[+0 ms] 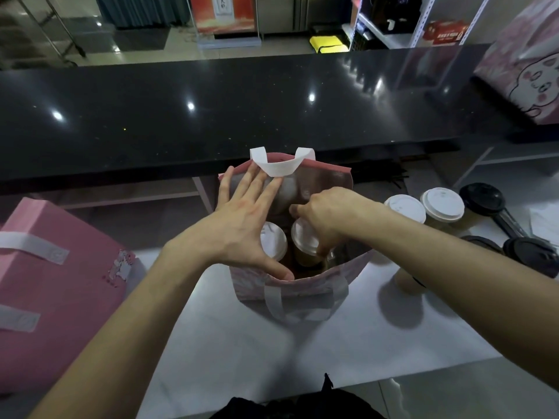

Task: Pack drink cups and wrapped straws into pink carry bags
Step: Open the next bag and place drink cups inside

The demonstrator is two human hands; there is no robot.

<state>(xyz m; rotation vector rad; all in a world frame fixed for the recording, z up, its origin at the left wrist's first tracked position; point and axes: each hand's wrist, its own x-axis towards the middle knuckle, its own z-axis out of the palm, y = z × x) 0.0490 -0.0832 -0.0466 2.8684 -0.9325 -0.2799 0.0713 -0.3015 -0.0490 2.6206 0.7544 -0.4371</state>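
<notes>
Right hand point(325, 220) fingertips hidden behind cup point(305, 237); bag point(290, 285) bottom unseen.

- The head camera is looking forward and steeply down from the person's own head — sitting close above the white worktop point(242, 343).
- Its wide-angle lens is also taking in the black counter point(211, 116) beyond.

Both hands point(242, 231) inside pink bag point(290, 290)
</notes>
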